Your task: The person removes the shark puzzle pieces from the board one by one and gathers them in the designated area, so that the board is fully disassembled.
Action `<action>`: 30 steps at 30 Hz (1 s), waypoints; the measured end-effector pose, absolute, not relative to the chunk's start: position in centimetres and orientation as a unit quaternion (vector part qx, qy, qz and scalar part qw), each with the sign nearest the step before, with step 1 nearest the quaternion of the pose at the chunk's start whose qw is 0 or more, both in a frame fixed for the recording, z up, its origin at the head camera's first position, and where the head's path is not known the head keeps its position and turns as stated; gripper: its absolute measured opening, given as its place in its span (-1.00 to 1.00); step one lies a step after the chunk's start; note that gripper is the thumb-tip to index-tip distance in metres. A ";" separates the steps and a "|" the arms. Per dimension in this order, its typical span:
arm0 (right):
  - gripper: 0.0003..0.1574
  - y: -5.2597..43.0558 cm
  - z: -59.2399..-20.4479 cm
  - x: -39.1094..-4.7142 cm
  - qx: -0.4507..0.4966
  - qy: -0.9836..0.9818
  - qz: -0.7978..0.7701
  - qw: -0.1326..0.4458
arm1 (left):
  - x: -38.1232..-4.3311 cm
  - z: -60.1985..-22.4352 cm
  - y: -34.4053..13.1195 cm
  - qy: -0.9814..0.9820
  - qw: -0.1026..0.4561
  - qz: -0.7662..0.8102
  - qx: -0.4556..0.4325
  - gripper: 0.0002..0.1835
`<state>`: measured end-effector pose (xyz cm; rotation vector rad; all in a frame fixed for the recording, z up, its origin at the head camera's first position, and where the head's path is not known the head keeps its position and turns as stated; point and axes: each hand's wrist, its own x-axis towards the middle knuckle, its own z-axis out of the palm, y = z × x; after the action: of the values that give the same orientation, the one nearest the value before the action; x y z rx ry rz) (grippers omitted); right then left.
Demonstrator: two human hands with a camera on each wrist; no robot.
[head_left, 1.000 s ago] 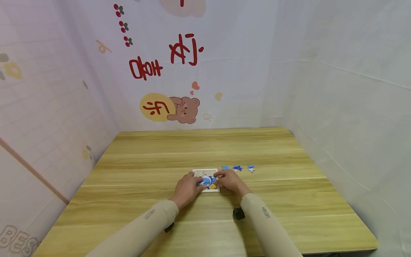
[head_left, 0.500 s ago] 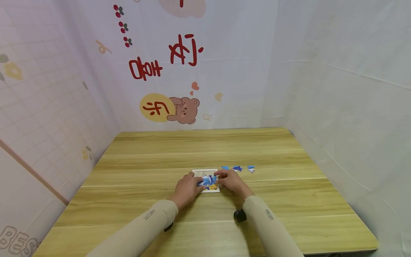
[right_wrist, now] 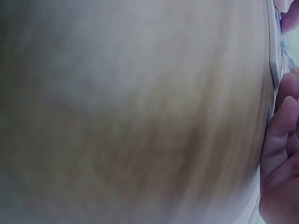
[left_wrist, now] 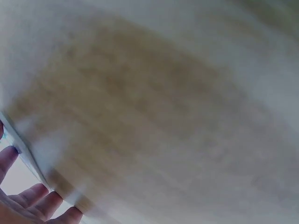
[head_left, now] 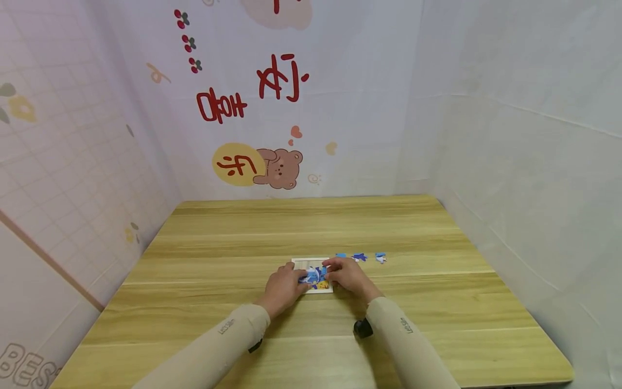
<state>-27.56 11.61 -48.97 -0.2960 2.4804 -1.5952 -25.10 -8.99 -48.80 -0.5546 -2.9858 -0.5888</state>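
A small white-rimmed puzzle tray [head_left: 311, 260] lies on the table in the head view, partly filled with blue, white and yellow jigsaw pieces [head_left: 321, 284]. My left hand [head_left: 282, 289] grips its left side, the thumb over the pieces. In the left wrist view, the left fingers [left_wrist: 49, 203] lie along the tray's edge. At the right side, my right hand [head_left: 349, 274] pinches a blue puzzle piece [head_left: 324, 273] over the tray between thumb and forefinger. The right wrist view shows only part of the right hand [right_wrist: 282, 154] beside the tray edge [right_wrist: 274, 51].
Loose blue puzzle pieces lie beyond the right hand: one partly hidden piece [head_left: 340, 255], a dark blue one [head_left: 359, 257] and a blue-white one [head_left: 380, 257]. The wooden table [head_left: 218, 237] meets printed cloth walls [head_left: 364, 135] at the back and sides.
Both hands stay at the tray with only slight finger movement. The right forearm has shifted a little to the right. The loose pieces keep their places on the table.
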 end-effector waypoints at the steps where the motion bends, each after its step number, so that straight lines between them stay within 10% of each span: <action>1: -0.63 11.6 -49.0 -27.5 -0.098 0.834 -0.536 0.087 | -25.1 -48.8 -8.9 -0.964 0.025 -0.193 -0.181 -0.57; 30: -0.59 17.7 -48.5 -27.0 -0.050 0.835 -0.536 0.111 | -24.9 -48.8 -8.8 -0.965 0.030 -0.189 -0.178 -0.58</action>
<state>-26.98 17.75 -48.49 -0.1455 2.4533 -1.5758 -24.88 -8.80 -48.79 -0.5482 -2.9765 -0.5815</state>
